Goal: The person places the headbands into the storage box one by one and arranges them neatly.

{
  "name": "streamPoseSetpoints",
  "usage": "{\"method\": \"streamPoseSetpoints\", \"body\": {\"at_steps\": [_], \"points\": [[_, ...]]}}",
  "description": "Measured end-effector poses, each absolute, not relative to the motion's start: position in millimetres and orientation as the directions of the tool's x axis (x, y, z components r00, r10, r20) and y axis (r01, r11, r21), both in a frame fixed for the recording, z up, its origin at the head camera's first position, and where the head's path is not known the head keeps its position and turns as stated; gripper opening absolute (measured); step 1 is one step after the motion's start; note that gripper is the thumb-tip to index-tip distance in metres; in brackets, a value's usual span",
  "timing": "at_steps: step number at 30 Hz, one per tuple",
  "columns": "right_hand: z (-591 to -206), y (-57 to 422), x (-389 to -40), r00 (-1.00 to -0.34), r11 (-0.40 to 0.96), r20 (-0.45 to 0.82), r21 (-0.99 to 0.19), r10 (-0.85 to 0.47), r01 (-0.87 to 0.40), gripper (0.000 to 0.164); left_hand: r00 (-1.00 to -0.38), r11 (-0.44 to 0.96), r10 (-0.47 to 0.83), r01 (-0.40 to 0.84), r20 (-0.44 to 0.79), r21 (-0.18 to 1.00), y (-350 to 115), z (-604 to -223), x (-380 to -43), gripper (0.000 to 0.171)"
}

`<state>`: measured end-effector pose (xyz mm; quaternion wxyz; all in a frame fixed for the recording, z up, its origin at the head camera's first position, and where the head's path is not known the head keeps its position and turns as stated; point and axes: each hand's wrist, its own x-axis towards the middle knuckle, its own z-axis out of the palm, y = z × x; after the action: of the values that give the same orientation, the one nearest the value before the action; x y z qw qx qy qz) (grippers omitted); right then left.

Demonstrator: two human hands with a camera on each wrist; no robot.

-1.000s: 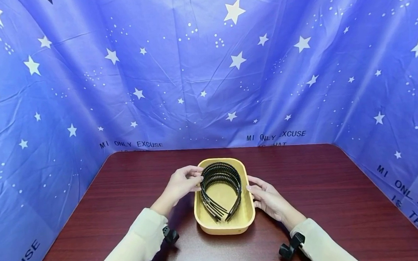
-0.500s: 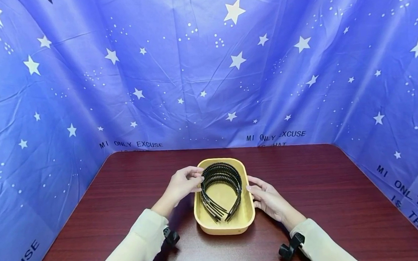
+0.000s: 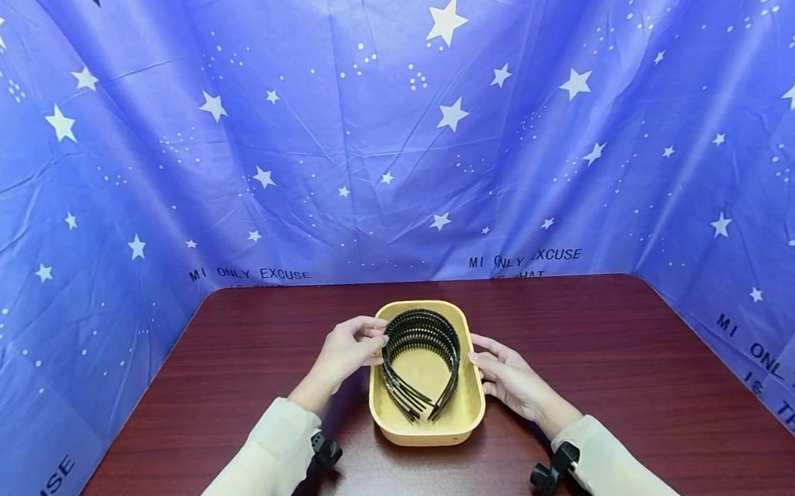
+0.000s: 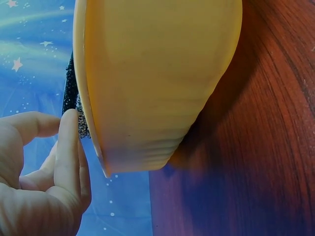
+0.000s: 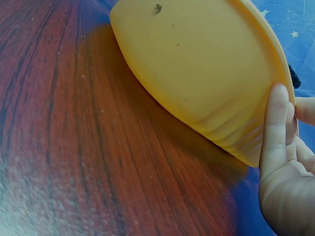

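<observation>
Several black headbands (image 3: 419, 326), nested in a stack with their ends toward the person, lie in a yellow rectangular bin (image 3: 432, 437) on the table. In the head view, my left hand (image 3: 345, 349) is at the bin's left rim, thumb and fingers pinching at the edge of the headbands. The left wrist view has the left hand (image 4: 49, 162) with its fingertips together beside the dark headband edge (image 4: 71, 88), which stands above the rim. My right hand (image 3: 513, 375) grips the bin's right rim. In the right wrist view, its fingers (image 5: 276, 118) lie along the outer wall, thumb at the rim.
A dark red wood-grain table (image 3: 264, 328) lies under the bin. Blue star-printed cloth (image 3: 388, 124) hangs behind and at both sides of it. Black wrist cameras sit at the left cuff (image 3: 325, 448) and right cuff (image 3: 557, 469).
</observation>
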<state>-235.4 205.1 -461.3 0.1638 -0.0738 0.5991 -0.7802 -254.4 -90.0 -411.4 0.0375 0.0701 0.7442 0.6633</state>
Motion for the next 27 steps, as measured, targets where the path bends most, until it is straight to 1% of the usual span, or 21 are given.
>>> {"method": "streamPoseSetpoints", "body": {"at_steps": [8, 17, 27], "points": [[-460.5, 204.4, -235.0, -0.936, -0.229, -0.083, -0.959, -0.342, 0.168, 0.06, -0.987, 0.105, 0.157, 0.051, 0.034, 0.993, -91.0, -410.9, -254.3, 0.027], [-459.4, 205.5, -235.3, -0.932, -0.226, -0.079, -0.96, -0.354, 0.167, 0.064, -0.984, 0.093, 0.167, 0.073, 0.057, 0.993, -94.4, -411.1, -255.7, 0.027], [-458.9, 206.3, -235.5, -0.931, -0.196, -0.072, -0.969, -0.357, 0.15, 0.063, -0.981, 0.074, 0.178, 0.093, 0.079, 0.993, -106.1, -410.4, -255.1, 0.034]]}}
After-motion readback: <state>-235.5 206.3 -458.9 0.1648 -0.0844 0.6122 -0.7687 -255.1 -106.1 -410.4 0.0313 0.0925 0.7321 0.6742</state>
